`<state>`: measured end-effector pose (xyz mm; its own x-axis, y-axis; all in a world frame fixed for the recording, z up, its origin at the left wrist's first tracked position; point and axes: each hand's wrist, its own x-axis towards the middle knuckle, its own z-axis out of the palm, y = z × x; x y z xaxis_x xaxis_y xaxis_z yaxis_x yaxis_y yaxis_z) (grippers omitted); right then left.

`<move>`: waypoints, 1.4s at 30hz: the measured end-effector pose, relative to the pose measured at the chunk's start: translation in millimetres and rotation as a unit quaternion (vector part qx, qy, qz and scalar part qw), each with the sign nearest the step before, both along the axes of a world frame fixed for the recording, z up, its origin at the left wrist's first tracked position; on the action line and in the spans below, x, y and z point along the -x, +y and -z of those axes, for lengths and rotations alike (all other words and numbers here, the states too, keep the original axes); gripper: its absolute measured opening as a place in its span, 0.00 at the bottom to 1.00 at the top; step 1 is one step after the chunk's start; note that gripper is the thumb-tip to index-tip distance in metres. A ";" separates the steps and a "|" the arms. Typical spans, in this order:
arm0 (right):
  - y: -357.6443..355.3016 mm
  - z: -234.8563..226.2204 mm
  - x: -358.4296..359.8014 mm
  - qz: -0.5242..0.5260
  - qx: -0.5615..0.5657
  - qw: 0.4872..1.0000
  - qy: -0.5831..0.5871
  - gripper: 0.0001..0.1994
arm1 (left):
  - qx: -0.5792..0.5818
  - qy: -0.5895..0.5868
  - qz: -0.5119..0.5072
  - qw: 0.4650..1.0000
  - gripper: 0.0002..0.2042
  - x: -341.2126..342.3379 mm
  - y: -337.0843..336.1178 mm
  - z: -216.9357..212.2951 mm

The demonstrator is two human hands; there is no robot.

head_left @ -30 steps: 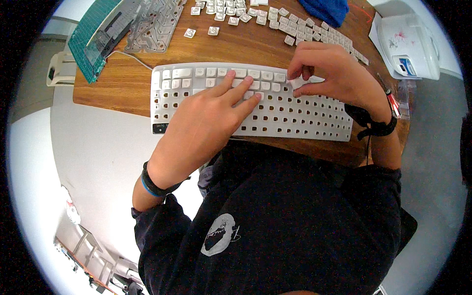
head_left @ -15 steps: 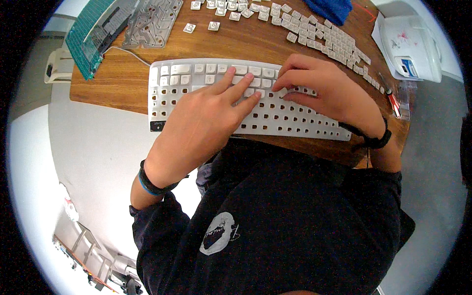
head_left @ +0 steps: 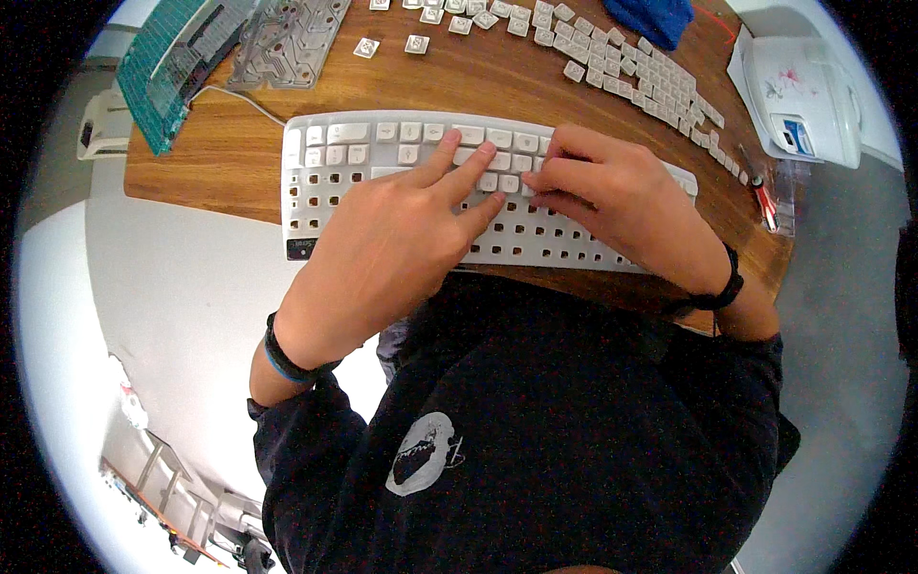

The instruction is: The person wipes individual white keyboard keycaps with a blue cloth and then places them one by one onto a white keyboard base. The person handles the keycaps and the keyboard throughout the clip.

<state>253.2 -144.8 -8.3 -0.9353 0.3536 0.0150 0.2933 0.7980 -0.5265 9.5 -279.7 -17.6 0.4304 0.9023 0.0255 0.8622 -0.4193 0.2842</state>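
A white keyboard case [head_left: 306, 206] lies in front of me on the wooden desk. White keys fill much of its two far rows and part of the third, while the nearer rows show open square holes. My left hand [head_left: 397, 225] rests over the left half, fingers spread, fingertips on the fitted keys. Just right of those fingertips, my right hand [head_left: 622, 191] pinches a small white keycap [head_left: 527, 189] at the end of the third row. The fingers partly cover this keycap. My right hand also hides part of the case's right side.
Loose white keycaps [head_left: 660, 81] are spread across the desk's far side. At the far left are a green cutting mat [head_left: 148, 105] and a clear circuit sheet [head_left: 287, 48]. On the right lie a red-handled screwdriver [head_left: 765, 203] and a white plastic box [head_left: 798, 96]; a blue cloth [head_left: 655, 17] sits behind.
My right hand has shifted slightly left and nearer, its fingertips closing together on a keycap where an open hole showed before. My left hand stays in nearly the same pose.
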 end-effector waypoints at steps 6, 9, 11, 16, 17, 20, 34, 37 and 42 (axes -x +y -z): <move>-0.9 2.2 0.2 0.007 0.012 1.000 -0.019 0.06 | -0.008 0.003 -0.002 1.000 0.22 -2.4 -0.8 -0.3; 0.9 2.9 1.8 0.006 0.027 0.999 -0.031 0.03 | -0.016 0.013 -0.001 1.000 0.21 -3.7 -1.2 0.9; 1.5 1.1 2.9 0.012 0.033 0.999 -0.031 0.03 | -0.017 0.017 0.000 1.000 0.21 -4.2 -1.1 0.5; 9.0 17.2 -6.7 -0.003 0.077 0.995 0.060 0.05 | 0.013 0.007 -0.001 1.000 0.19 -3.5 1.5 -7.6; 12.9 16.4 -8.5 -0.013 0.075 0.993 0.085 0.06 | 0.015 0.006 0.000 1.000 0.19 -3.8 1.4 -8.0; 49.6 -0.1 -18.2 0.066 -0.013 0.995 0.076 0.08 | 0.013 0.000 0.001 1.000 0.18 -2.9 2.5 -4.9; 176.4 6.5 -49.8 0.162 -0.144 0.974 -0.073 0.10 | 0.020 -0.018 -0.008 1.000 0.17 -3.5 2.1 -6.4; 179.6 3.3 -45.7 0.167 -0.136 0.972 -0.098 0.09 | 0.015 -0.022 -0.010 1.000 0.17 -4.7 1.5 -6.9; 190.9 8.6 -49.3 0.154 -0.171 0.970 -0.072 0.09 | 0.018 -0.022 -0.007 1.000 0.17 -3.7 2.4 -4.6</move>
<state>302.5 46.1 -17.0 -0.7869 0.6144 0.0574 0.5969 0.7815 -0.1818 13.1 -277.3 -12.9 0.4177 0.9085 0.0108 0.8539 -0.3966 0.3369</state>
